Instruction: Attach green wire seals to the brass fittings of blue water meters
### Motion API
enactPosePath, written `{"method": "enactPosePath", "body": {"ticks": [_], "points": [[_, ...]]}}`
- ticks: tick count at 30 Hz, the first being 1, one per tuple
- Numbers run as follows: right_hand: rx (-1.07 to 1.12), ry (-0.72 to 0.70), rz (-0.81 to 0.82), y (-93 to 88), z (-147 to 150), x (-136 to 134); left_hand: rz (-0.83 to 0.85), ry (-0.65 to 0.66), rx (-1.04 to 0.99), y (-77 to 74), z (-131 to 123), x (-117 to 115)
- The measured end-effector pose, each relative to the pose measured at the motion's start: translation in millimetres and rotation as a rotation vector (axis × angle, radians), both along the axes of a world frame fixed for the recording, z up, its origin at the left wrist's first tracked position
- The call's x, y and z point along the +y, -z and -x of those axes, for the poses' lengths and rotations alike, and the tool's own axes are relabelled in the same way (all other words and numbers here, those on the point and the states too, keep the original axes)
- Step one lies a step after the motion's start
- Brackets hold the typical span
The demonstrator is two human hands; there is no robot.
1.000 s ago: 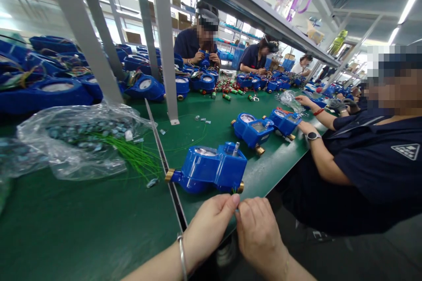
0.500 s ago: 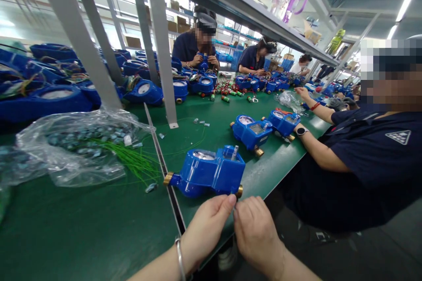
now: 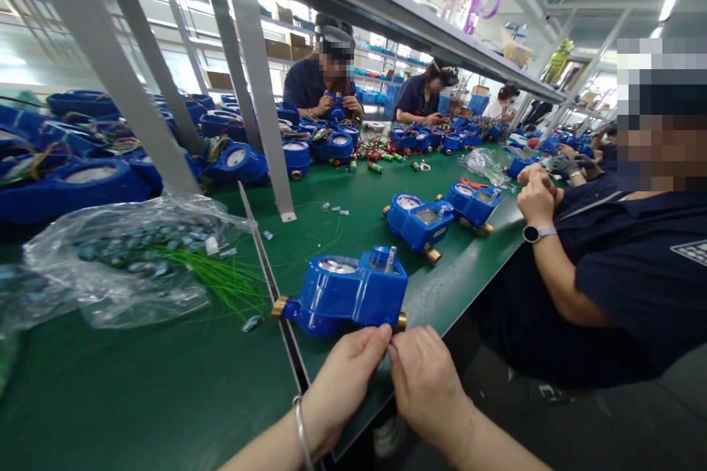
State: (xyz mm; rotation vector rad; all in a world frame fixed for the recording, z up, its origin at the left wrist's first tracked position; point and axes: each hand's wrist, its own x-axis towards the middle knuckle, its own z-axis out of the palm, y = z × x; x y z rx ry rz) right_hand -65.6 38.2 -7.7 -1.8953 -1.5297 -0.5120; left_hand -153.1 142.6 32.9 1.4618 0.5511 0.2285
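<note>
A blue water meter (image 3: 353,287) with brass threaded ends lies on the green bench in front of me. My left hand (image 3: 350,368), with a silver bangle at the wrist, is closed in a pinch just below the meter's right brass end. Beside it my right hand (image 3: 425,379) is also closed, its curled fingertips meeting the left thumb. Whatever is between the fingers is hidden or too small to name. To the left, an open clear plastic bag (image 3: 149,302) holds many small grey-blue tags with thin green wires (image 3: 221,276). A single loose tag (image 3: 252,324) rests near the meter.
Two more blue meters (image 3: 420,222) stand farther along the bench (image 3: 166,390). A metal post (image 3: 262,88) and several piled meters (image 3: 99,173) are at the left. A co-worker (image 3: 602,250) sits close on my right. Others work across the bench among green batteries (image 3: 375,168).
The co-worker on the right has drawn both hands back from the farther meter and brought them together. My hands keep nearly the same pinched pose by the near meter. The view has shifted slightly.
</note>
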Motion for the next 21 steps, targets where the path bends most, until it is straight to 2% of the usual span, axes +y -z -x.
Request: {"method": "enactPosePath", "body": {"ticks": [5, 6, 10, 12, 17, 19, 21], "points": [[0.359, -0.076, 0.026, -10.7, 0, 4, 0.095, -0.029, -0.017, 2.6, 1, -1], [0.558, -0.103, 0.014, -14.0, 1, 5, 0.106, -0.026, -0.025, 2.7, 1, -1], [1.651, -0.168, -0.047, -24.4, 4, 10, 0.093, -0.069, -0.043, 1.9, -2, -6], [1.939, -0.159, -0.018, -26.2, 7, 15, 0.078, -0.103, -0.032, 2.2, -3, -8], [2.274, -0.199, 0.028, -29.6, 8, 22, 0.069, -0.155, -0.009, 7.0, -5, -8], [2.334, -0.209, 0.005, -30.5, 9, 22, 0.09, -0.142, -0.022, 10.3, -5, -7], [2.303, -0.202, -0.041, -28.4, 10, 20, 0.119, -0.107, -0.039, 14.0, -5, -5]]}}
